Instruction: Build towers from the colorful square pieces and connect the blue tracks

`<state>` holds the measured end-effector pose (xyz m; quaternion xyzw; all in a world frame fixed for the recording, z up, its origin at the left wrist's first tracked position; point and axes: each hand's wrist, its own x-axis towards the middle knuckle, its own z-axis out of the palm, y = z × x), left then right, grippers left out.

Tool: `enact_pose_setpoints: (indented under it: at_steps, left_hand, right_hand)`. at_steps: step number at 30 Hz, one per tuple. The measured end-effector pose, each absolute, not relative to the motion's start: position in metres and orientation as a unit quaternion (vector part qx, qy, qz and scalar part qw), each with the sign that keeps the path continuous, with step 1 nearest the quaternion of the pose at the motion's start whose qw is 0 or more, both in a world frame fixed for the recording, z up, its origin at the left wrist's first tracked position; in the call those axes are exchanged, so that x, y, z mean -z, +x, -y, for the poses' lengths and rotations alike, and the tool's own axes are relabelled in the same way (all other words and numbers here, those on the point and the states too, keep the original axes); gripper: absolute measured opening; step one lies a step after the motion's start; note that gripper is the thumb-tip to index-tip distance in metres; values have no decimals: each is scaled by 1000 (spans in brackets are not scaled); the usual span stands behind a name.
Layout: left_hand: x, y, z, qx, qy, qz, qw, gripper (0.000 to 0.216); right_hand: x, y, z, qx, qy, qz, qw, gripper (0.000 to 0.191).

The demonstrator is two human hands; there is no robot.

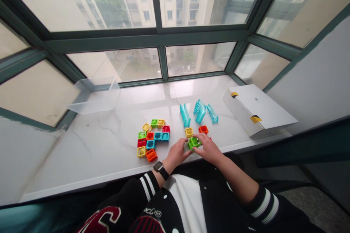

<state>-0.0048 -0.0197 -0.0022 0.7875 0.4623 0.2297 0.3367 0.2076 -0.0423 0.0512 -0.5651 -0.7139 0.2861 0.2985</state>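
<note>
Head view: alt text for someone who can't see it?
Left hand and right hand hold a green block near the front edge of a white windowsill. Colored blocks cluster to the left, with blue plastic pieces beyond the hands; a clear bin stands farther left, a white box right.

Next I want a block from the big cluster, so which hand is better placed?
Probably your left hand: the cluster sits nearer it, while your right hand is across the green block.

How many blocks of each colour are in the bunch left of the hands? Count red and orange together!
Yellow blocks: 3
Blue blocks: 3
Green blocks: 2
Red or orange blocks: 4
Total: 12
</note>
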Motion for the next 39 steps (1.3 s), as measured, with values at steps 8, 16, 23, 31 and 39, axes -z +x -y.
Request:
enact_pose_setpoints:
  at_steps: [8,16,23,31,39]
  left_hand:
    - [-2,-2,22,-218,754,-499,368,39]
    - [-6,-1,23,-220,747,-508,369,38]
    - [-8,0,24,-222,748,-509,363,35]
    - [-8,-1,24,-225,749,-507,363,36]
    - [-6,-2,22,-230,746,-505,368,36]
  right_hand:
    - [-52,196,45,-279,-598,705,260,52]
    - [-48,192,49,-258,-604,708,260,51]
    - [-49,192,49,-253,-611,707,252,48]
    - [-47,193,49,-252,-609,708,254,48]
    - [-47,193,49,-245,-615,707,248,48]
